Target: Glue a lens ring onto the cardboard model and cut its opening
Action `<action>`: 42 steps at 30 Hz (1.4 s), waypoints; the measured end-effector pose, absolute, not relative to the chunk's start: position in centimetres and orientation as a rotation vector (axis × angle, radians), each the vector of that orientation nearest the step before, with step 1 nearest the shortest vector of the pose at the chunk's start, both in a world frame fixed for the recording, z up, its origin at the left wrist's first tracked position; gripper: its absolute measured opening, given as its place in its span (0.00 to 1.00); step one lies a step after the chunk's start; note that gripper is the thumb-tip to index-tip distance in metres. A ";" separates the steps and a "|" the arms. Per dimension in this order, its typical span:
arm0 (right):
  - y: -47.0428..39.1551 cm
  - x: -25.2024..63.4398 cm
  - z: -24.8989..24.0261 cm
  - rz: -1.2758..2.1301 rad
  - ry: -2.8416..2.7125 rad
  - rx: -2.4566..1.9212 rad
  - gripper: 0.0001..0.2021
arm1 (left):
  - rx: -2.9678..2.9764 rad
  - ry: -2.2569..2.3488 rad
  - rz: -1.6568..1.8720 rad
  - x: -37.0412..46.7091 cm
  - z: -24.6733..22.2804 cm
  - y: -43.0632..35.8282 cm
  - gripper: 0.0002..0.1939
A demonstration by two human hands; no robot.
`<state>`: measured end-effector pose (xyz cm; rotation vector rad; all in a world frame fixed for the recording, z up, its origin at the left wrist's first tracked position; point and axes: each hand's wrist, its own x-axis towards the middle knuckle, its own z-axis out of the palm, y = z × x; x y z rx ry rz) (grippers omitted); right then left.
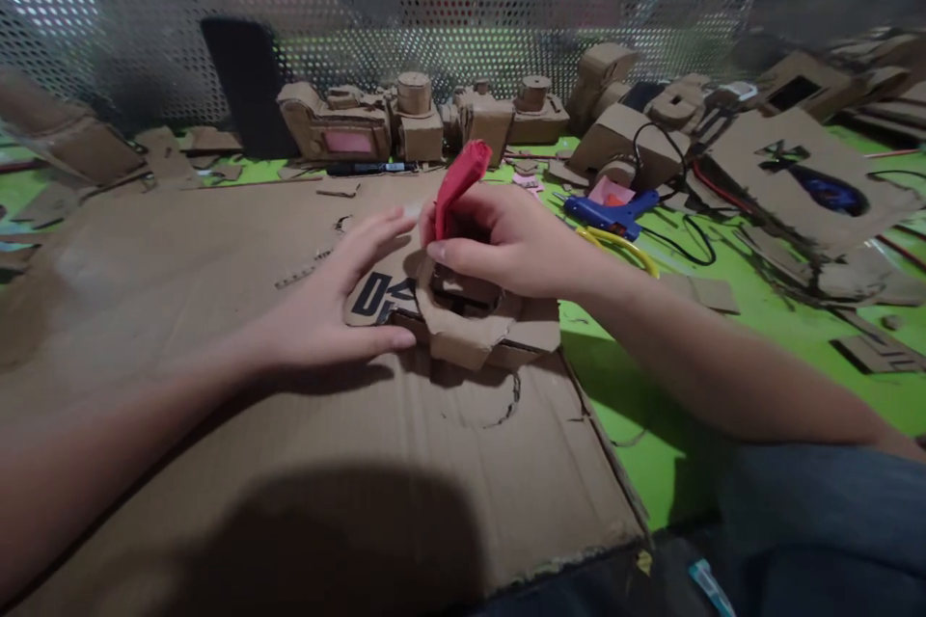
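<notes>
Cardboard sheet [539,492] beneath cardboard box [467,347].
Right grip [499,246] closed on red tool [461,181] over box; left grip [337,294] wide open around box's left end, at risk of a jab from overpressing and slipping.

R hand [510,241] has a red tool [461,185] gripped btwn thumb + fingers, top end leaning right, over a small cardboard pc [463,339] w/ an opening. L hand [347,294] is spread at the pc's left side, can't tell if it's touching tbh. Pc's on a big sheet [557,492], green table [643,463] under. Blue glue gun [612,212] off right, marker [370,168] + cardboard models [354,130] behind, near the mesh [434,29].
</notes>
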<state>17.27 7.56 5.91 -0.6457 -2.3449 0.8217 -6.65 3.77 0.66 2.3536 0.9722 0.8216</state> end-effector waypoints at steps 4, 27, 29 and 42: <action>7.6 17.5 5.4 0.736 -2.325 -0.694 0.05 | 2.325 1.000 0.885 -6.4 0.3 3.8 0.36; 7.3 18.1 5.4 0.584 -2.260 -0.846 0.05 | 2.330 0.914 0.876 -6.7 0.0 3.5 0.26; 7.3 18.0 5.4 0.574 -2.277 -0.839 0.05 | 2.323 0.912 0.857 -6.8 0.2 3.6 0.27; 6.8 18.2 5.1 0.563 -2.197 -0.868 0.04 | 2.337 0.943 0.913 -6.9 -0.6 3.7 0.28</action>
